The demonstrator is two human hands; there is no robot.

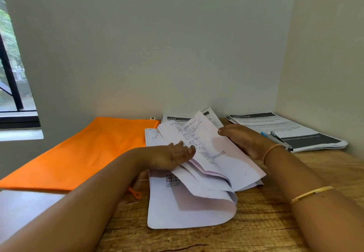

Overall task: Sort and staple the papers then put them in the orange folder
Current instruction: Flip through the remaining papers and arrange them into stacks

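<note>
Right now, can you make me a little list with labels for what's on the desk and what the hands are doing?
Left hand: holds the left edge of the curled white printed sheets
Right hand: rests on their right edge
Flat orange fabric folder: lies left of the sheets, on the wooden table
Silver and blue metal stapler: on the stack of black-banded printed papers, far right

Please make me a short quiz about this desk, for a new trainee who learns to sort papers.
1. True or false: the stapler lies on the paper stack at the right.
2. Which hand rests flat on the loose sheets? A left, B right.
3. Fill in: the orange folder lies to the ___ of the sheets.
Key: 1 true; 2 B, the right hand; 3 left.
</note>
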